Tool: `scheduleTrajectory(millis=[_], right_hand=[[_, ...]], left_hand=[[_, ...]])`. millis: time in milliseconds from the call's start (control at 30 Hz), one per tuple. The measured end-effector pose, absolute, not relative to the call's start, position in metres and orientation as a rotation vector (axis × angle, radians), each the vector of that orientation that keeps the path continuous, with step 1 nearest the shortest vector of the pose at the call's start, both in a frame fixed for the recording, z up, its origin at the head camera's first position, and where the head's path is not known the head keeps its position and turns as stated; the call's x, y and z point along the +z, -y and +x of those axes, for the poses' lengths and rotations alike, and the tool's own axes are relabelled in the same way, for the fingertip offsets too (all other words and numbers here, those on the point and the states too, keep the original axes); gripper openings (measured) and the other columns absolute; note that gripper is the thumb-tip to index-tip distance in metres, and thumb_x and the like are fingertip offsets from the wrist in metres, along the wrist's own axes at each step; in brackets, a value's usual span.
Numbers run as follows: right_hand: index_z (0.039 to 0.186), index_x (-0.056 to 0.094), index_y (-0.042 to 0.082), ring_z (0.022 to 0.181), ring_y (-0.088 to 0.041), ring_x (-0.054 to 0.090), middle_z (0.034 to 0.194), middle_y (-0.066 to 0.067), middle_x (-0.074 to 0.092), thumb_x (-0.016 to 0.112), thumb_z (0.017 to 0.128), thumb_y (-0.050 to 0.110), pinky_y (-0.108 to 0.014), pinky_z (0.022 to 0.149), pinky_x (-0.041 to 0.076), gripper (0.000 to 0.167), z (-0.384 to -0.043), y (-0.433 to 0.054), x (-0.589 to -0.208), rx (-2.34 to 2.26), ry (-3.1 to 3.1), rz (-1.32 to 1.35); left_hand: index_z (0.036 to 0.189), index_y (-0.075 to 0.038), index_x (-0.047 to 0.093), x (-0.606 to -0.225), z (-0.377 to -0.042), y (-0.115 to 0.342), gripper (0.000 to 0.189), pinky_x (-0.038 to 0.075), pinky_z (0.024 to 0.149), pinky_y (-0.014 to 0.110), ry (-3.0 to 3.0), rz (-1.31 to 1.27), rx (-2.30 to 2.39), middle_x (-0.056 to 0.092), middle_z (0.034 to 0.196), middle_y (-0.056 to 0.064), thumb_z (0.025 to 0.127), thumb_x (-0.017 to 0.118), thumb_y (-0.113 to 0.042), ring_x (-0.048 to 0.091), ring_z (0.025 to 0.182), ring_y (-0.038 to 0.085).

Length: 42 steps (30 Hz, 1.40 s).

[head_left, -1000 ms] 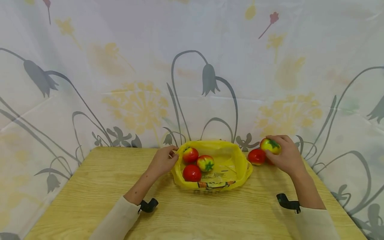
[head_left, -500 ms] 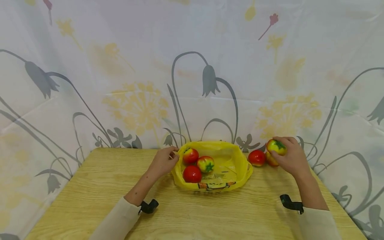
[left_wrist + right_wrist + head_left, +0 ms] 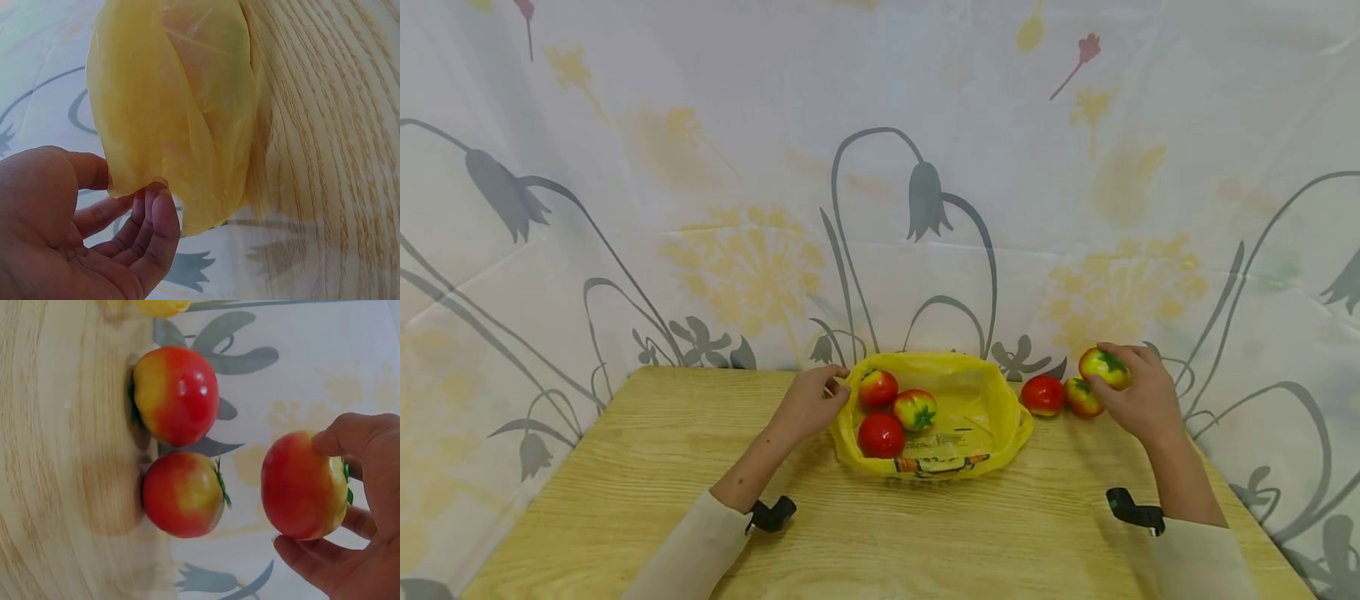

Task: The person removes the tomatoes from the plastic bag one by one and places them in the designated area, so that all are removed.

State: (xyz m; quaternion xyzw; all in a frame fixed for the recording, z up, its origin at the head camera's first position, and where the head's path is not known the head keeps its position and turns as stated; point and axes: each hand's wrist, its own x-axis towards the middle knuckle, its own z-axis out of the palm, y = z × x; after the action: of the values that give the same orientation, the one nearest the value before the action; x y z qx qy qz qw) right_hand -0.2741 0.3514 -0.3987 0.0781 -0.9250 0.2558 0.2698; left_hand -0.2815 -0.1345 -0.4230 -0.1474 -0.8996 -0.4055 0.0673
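Observation:
My left hand (image 3: 808, 406) pinches the left rim of a yellow plastic bag (image 3: 1006, 421), thumb and fingertips closed on its thin edge in the left wrist view. The bag lies open-mouthed at the back of the table, with three red and yellow tomatoes inside: an upper one (image 3: 877, 388), a lower red one (image 3: 881, 435) and one with its green calyx showing (image 3: 914, 409). To the right of the bag, my right hand (image 3: 1144, 398) grips another tomato (image 3: 303, 485) above the tabletop, its calyx partly behind the fingers.
Two tomatoes sit side by side on the table between bag and right hand: a redder one (image 3: 1042, 396) and a yellower one (image 3: 1081, 398). The wooden table (image 3: 925, 542) ends at a patterned curtain (image 3: 925, 275) just behind the bag. Both wrists wear black camera mounts (image 3: 772, 514).
My right hand has drawn the held tomato to the right, uncovering the yellower tomato on the table. The left hand and the bag stay where they were.

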Motion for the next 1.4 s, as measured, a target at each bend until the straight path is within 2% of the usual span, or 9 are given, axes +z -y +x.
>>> scheduleTrajectory(millis=[200,367,767,1033,1400], right_hand=[[0.140,0.061,-0.004,0.123,-0.060,0.049,0.138,-0.038,0.052,0.075,0.095,0.015,-0.077,0.093,0.041,0.051,-0.276,-0.360,-0.402,0.683,2.475,0.177],[0.140,0.059,-0.008,0.131,-0.064,0.044,0.142,-0.042,0.049,0.076,0.094,0.013,-0.078,0.097,0.039,0.053,-0.276,-0.366,-0.403,0.701,2.451,0.128],[0.134,0.060,-0.011,0.117,-0.059,0.050,0.133,-0.041,0.051,0.077,0.093,0.014,-0.072,0.091,0.041,0.051,-0.277,-0.377,-0.415,0.681,2.447,0.064],[0.135,0.058,-0.013,0.122,-0.062,0.046,0.135,-0.044,0.049,0.074,0.096,0.017,-0.074,0.097,0.039,0.052,-0.277,-0.388,-0.424,0.683,2.543,0.008],[0.136,0.055,-0.014,0.120,-0.062,0.047,0.132,-0.045,0.049,0.074,0.097,0.020,-0.074,0.098,0.038,0.055,-0.278,-0.401,-0.436,0.694,2.593,-0.043]], left_hand=[[0.130,-0.001,0.072,-0.422,-0.281,0.135,0.032,0.057,0.069,0.031,2.717,-0.463,-1.229,0.073,0.096,0.007,0.102,0.066,-0.014,0.068,0.081,0.019],[0.130,-0.001,0.071,-0.423,-0.282,0.134,0.032,0.057,0.067,0.030,2.722,-0.466,-1.221,0.072,0.094,0.006,0.101,0.067,-0.014,0.068,0.080,0.019],[0.132,-0.001,0.071,-0.423,-0.280,0.135,0.033,0.058,0.068,0.032,2.736,-0.469,-1.202,0.072,0.096,0.007,0.102,0.069,-0.015,0.069,0.082,0.021],[0.132,-0.002,0.071,-0.424,-0.280,0.135,0.033,0.057,0.068,0.032,2.743,-0.460,-1.209,0.072,0.095,0.006,0.102,0.069,-0.016,0.069,0.082,0.020],[0.131,-0.001,0.071,-0.425,-0.280,0.136,0.033,0.056,0.066,0.031,2.727,-0.480,-1.201,0.072,0.094,0.006,0.102,0.069,-0.016,0.067,0.079,0.019]])
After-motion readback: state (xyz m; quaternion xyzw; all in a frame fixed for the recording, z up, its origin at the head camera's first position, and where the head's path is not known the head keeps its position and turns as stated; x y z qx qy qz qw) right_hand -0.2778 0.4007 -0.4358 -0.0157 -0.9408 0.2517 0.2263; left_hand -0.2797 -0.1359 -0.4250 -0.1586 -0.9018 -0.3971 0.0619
